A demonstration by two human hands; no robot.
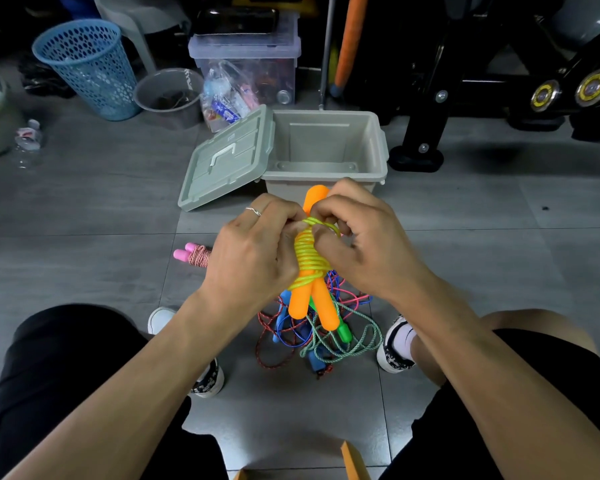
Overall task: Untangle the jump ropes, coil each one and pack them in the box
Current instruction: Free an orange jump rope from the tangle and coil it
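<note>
We hold the yellow rope [307, 256], wound in tight turns round its two orange handles [312, 306], in the air above the floor [84, 209]. Its long axis runs near to far: the handle butts point down and toward us, and one handle tip shows beyond the hands, toward the box [326, 147].

The left hand [253, 251] wraps the left side of the bundle, fingers curled round the coils. The right hand [364, 240] works at the upper end, its fingers pinching the last loop of yellow cord where it crosses the top turns. We judge that this is the tucking of the free end, and that the right hand, being on that loop, must draw it through while the left hand keeps the bundle steady.

The box lies straight ahead of the bundle, just beyond the handle tip, open. What we see of its inside holds no rope. Its lid [226, 161] leans against its left wall.

A pink rope [196, 256], already coiled, lies on the floor to the left, partly hidden by the left hand. Below the bundle, between the shoes [395, 344], lies the tangle [312, 330] of red, blue and green ropes, not yet sorted.
</note>
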